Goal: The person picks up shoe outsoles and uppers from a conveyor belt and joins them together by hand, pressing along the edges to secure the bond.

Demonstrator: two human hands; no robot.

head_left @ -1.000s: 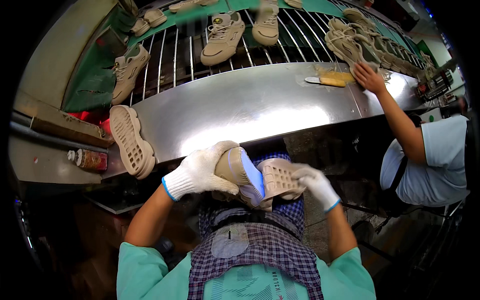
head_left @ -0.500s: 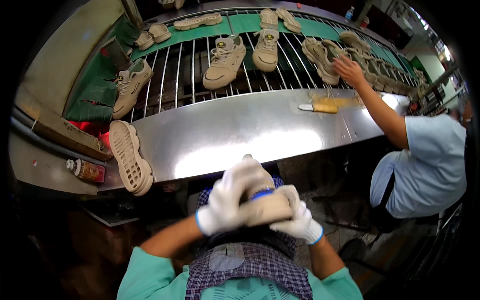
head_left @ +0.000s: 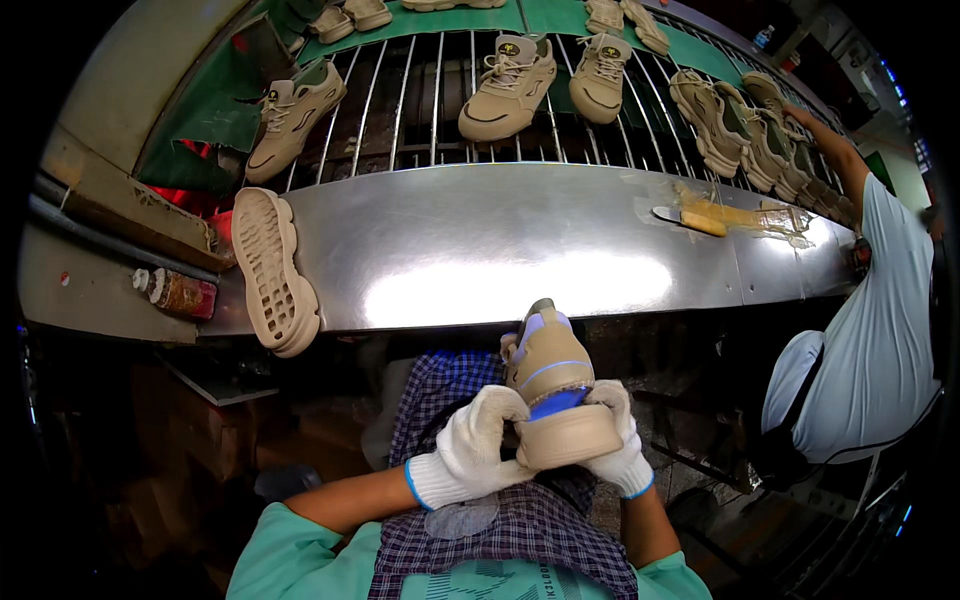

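Observation:
Above my lap, a beige shoe upper (head_left: 553,362) points away from me with its heel toward me. A thick beige shoe sole (head_left: 570,437) lies against its heel end, and a bright blue band shows in the gap between them. My left hand (head_left: 474,448), in a white glove, is closed on the left side of the sole, thumb and fingers curled. On the other side, my gloved right hand (head_left: 620,452) grips the sole and shoe, its fingers partly hidden behind them. Another loose beige sole (head_left: 275,275) lies at the left end of the metal counter.
Beyond the metal counter (head_left: 480,250), several beige shoes (head_left: 510,88) stand on a rack of metal rods. A yellow-handled knife (head_left: 700,220) lies right of centre. At left is a stained bottle (head_left: 178,293). A co-worker in light blue (head_left: 865,340) reaches toward shoes at the right.
The shoe has turned so its toe points away and its heel faces me; my left hand has come down to the sole's side. The co-worker's arm has moved further right. My view has shifted.

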